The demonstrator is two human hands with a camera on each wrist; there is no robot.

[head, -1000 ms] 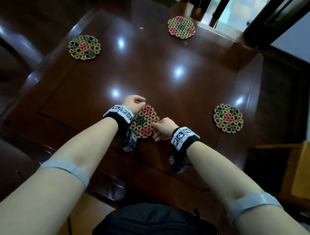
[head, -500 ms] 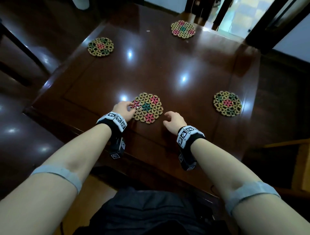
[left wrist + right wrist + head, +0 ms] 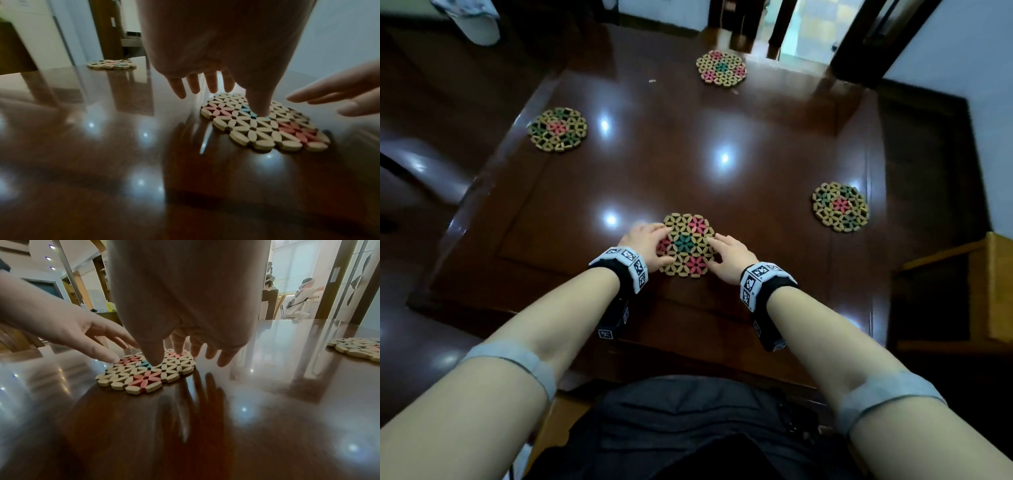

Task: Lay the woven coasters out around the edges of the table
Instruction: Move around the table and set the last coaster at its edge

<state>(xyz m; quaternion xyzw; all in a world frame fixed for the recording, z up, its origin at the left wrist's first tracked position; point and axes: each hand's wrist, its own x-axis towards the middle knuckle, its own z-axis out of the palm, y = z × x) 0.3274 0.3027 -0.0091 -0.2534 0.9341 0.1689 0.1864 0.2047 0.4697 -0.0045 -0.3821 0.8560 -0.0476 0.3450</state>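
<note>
Dark, glossy wooden worktop (image 3: 688,144), ceiling lights mirrored in it; doorway behind.

Head view: four coasters out. One at the far edge (image 3: 721,69), one at the left edge (image 3: 557,129), one at the right edge (image 3: 840,206), and the near coaster (image 3: 686,249) close to the person's side, flat on the wood. Left hand (image 3: 645,245) sits at its left rim, right hand (image 3: 729,255) at its right rim. Neither hand closes around it.

Left wrist view: thumb (image 3: 258,104) pressed down on the near coaster (image 3: 265,128) near its blue centre; the other fingers (image 3: 191,84) straight, spread, off the mat and above the wood. Far coaster (image 3: 111,64) visible beyond.

Right wrist view: right thumb (image 3: 151,353) likewise down on the near coaster (image 3: 148,374); remaining fingers (image 3: 207,352) loose and extended, mostly past the rim. Left hand (image 3: 86,332) reaches in with straight fingers touching the mat's far-left side.

Handling judgement: small hard oval beads strung into an openwork disc, so probably light, thin, somewhat floppy if lifted by one edge. On this polish it should slide readily; flat pressure from above steers it. To lift, pinch opposite rims or hook a fingertip through a gap.
</note>
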